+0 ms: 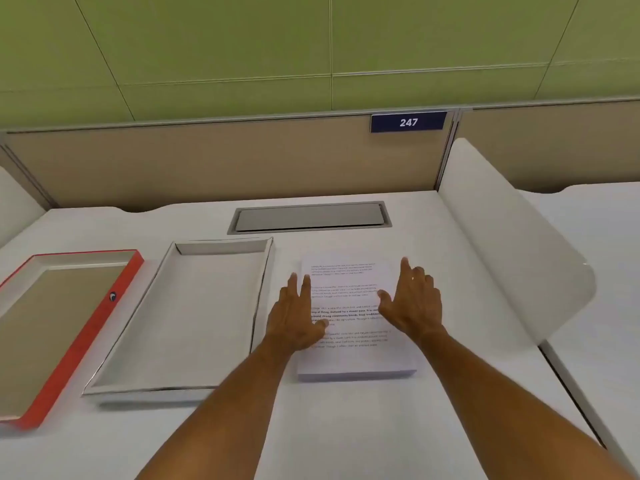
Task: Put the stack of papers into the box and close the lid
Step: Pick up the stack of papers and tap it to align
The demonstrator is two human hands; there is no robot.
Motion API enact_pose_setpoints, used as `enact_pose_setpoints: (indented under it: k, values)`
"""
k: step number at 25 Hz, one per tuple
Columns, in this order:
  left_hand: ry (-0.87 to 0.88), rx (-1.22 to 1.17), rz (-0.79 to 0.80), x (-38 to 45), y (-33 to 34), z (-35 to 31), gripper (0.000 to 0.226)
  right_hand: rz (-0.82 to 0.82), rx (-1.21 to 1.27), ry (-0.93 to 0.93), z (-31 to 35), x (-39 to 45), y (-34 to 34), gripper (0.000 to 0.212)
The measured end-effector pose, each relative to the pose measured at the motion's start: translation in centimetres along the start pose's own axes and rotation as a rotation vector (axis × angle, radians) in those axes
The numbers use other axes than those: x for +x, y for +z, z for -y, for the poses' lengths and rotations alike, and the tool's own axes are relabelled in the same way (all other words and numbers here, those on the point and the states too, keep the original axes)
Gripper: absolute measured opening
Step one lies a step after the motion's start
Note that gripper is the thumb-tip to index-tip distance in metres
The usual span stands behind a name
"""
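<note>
White desk (346,427), green wall (242,46); both grips spread open, empty, over papers (353,355).

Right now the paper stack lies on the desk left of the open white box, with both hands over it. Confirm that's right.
Not quite: the head view shows the paper stack on the desk right of the open white box, not left. The left hand and right hand are indeed over it.

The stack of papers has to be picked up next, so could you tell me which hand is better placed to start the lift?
Neither clearly: the left hand and right hand flank the stack of papers, both open. The left is nearer the box.
</note>
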State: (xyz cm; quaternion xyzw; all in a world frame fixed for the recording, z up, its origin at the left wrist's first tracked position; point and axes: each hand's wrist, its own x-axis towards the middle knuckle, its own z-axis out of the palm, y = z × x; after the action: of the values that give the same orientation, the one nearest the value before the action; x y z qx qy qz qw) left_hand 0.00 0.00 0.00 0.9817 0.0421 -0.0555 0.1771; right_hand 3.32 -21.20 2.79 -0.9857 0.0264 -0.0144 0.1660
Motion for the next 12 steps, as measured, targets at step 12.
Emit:
enact_pose_setpoints:
  k: [12]
  values:
    - [-0.421,-0.54,0.086,4.8,0.3,1.0,0.057,0.324,0.542,0.494,-1.9,4.4,4.0,0.058]
